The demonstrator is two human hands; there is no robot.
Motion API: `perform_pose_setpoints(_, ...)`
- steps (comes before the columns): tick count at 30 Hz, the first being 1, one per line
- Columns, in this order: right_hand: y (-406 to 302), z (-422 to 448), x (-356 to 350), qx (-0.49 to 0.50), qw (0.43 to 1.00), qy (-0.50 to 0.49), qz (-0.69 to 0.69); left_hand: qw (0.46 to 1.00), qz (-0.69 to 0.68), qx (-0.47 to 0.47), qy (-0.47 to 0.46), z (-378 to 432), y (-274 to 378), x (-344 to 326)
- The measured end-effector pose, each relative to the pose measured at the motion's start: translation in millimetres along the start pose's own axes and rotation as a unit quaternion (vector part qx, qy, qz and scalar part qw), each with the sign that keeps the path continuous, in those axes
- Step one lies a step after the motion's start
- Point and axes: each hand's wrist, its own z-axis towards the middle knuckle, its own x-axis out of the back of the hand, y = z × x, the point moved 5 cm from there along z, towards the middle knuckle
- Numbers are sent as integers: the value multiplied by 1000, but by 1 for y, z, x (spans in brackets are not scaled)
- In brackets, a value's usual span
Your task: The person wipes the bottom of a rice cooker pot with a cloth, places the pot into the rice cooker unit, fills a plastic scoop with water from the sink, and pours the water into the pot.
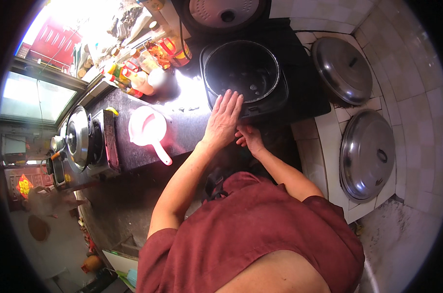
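Note:
A black rice cooker (243, 106) stands on the dark counter before me with its lid (227, 14) raised. Its dark inner pot (239, 73) is in place, and small light patches show on the bottom. My left hand (223, 119) lies flat over the cooker's front left rim, fingers straight and side by side, nothing in it. Just below the cooker's front edge is my right hand (251, 140), its fingers loosely bent and nothing visible in them. Whether it touches the cooker cannot be told. To the left, a pink plastic ladle (148, 126) rests with its handle towards me.
Several sauce and oil bottles (139, 78) crowd the back left by the bright window. Farther left is a stove (109, 141) bearing a lidded pot (78, 139). Two large metal lids (342, 69) (368, 155) cover the tiled ledge (324, 132) to my right.

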Motion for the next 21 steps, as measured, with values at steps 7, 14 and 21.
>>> perform_pose_setpoints(7,-3,-1,-2,0,1000,7,-11,998,65,-11,-19,1,-3,-4)
perform_pose_setpoints(14,1,8,5,30,999,-1,-30,996,85,-13,-10,2,-2,-7)
perform_pose_setpoints(21,-11,-1,-2,30,998,3,-51,998,62,-3,-15,2,0,-4)
